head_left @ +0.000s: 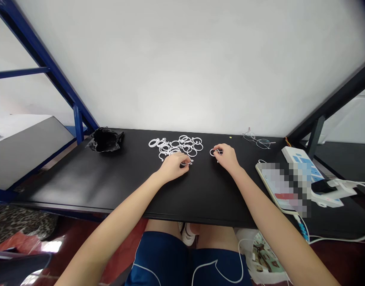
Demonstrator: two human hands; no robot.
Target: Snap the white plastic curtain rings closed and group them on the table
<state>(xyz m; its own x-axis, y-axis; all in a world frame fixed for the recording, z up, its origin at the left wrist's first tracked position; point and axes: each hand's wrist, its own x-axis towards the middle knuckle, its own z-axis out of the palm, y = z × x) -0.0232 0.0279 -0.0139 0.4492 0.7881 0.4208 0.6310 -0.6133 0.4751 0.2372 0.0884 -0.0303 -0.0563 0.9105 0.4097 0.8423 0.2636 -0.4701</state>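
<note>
A loose pile of thin white rings (165, 148), some with small knobs on them, lies on the black table (95, 180). At the near edge of the pile my left hand (174, 167) has its fingers closed on a white ring, part of which sticks out past the fingertips. To the right, apart from the pile, my right hand (228, 157) pinches another white ring (212, 152) close to the tabletop. My fingers hide part of both rings.
A crumpled black plastic bag (106, 141) stands open at the left back. On the right lie eyeglasses (256, 140), a phone (279, 188) with a cable, a white-and-blue box (301, 161) and a white device (334, 192). Blue metal posts (78, 123) frame the left side.
</note>
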